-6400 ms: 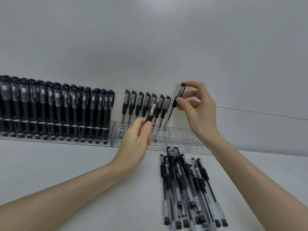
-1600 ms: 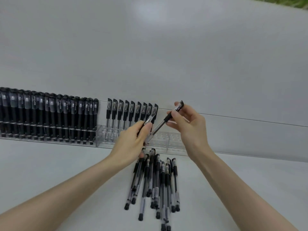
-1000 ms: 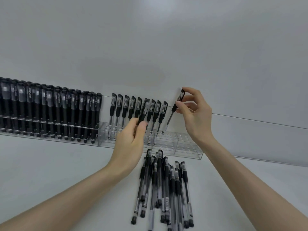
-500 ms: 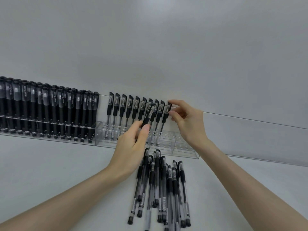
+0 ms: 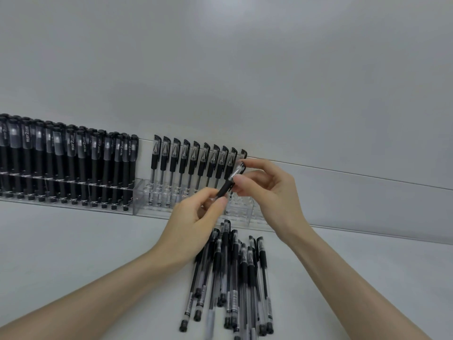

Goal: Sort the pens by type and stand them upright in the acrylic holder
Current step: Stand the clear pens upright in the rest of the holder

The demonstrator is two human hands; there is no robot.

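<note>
Half a second ago the right hand [image 5: 267, 190] was seating a pen in the row; now it has come back toward the left hand [image 5: 193, 224], and both pinch one clear-barrelled gel pen [image 5: 229, 184] held slantwise between them, cap end up by the right fingertips. To my eye this is a hand-over, the next pen readied for the next free hole.

Behind the hands, in the clear acrylic holder [image 5: 141, 200], ten slim capped pens [image 5: 193, 163] stand upright, the last one half hidden by the right fingers. Left of the left hand stands a dense block of thicker black pens [image 5: 73, 163], overlapping too closely to count. Below the hands, on the tabletop [image 5: 73, 253], lies a loose pile of unsorted gel pens [image 5: 235, 278], roughly a dozen.
</note>
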